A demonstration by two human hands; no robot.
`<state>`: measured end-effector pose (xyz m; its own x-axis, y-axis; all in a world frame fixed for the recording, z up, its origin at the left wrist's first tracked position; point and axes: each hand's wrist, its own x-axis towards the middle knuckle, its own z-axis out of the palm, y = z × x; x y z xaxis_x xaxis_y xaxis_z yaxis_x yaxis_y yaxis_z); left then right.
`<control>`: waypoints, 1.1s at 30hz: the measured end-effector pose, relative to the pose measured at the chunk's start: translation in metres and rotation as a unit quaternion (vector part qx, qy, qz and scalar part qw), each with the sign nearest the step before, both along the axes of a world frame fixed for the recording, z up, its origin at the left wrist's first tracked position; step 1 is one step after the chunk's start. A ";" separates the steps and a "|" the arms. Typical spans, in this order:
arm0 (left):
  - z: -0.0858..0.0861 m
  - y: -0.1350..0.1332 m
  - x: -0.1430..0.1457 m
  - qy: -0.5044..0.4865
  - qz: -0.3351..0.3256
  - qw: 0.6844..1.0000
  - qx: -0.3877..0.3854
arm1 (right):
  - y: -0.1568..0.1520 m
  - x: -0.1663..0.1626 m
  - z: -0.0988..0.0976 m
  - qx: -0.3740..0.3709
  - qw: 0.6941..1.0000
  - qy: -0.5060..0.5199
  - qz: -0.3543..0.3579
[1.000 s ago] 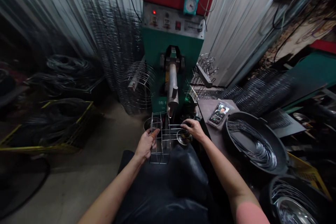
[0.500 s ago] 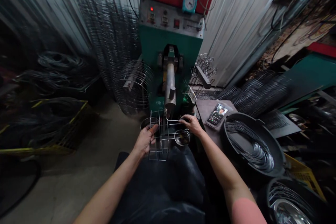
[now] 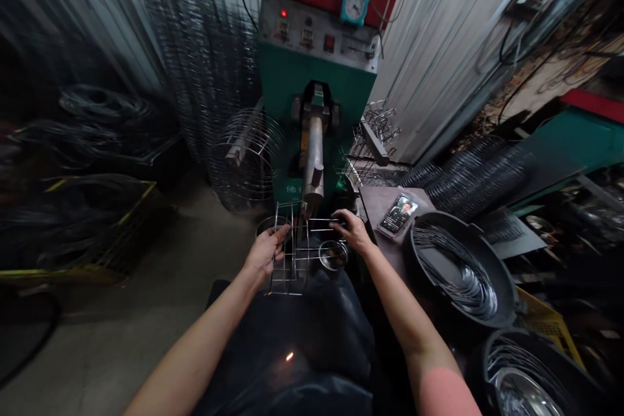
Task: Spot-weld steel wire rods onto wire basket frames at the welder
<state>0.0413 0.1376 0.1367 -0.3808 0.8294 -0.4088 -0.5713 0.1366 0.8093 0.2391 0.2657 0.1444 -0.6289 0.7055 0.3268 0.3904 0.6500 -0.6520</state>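
Wire rack [image 3: 295, 253], left hand [image 3: 266, 253] grip clamped on it, right hand [image 3: 350, 231] grip clamped on it too

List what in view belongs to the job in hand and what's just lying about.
In use: left hand, right hand, wire rack, two steel bowls, green machine's metal arm.

Lying about: phone, black basin of wire pieces, wire coils.
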 end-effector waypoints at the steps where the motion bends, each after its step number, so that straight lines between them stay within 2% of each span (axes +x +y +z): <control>1: 0.000 0.000 0.000 0.000 0.002 1.000 0.001 | -0.001 0.004 -0.001 0.017 1.000 -0.012 0.000; 5: 0.000 0.000 0.002 0.003 0.008 1.000 0.011 | -0.004 0.017 -0.008 0.063 0.996 -0.053 -0.019; 8: 0.001 -0.001 0.005 0.006 0.015 1.000 0.020 | -0.008 0.018 -0.011 0.077 0.994 -0.032 -0.064; 14: 0.002 -0.001 0.009 0.007 0.022 0.999 0.038 | -0.013 0.003 -0.012 0.051 0.992 0.005 -0.113; 26: -0.001 0.005 0.005 -0.004 0.043 0.998 0.039 | -0.007 -0.006 -0.014 0.013 0.994 0.007 -0.105; 33: -0.002 0.014 0.001 -0.014 0.053 0.998 0.035 | -0.002 -0.012 -0.003 -0.003 0.993 -0.025 -0.111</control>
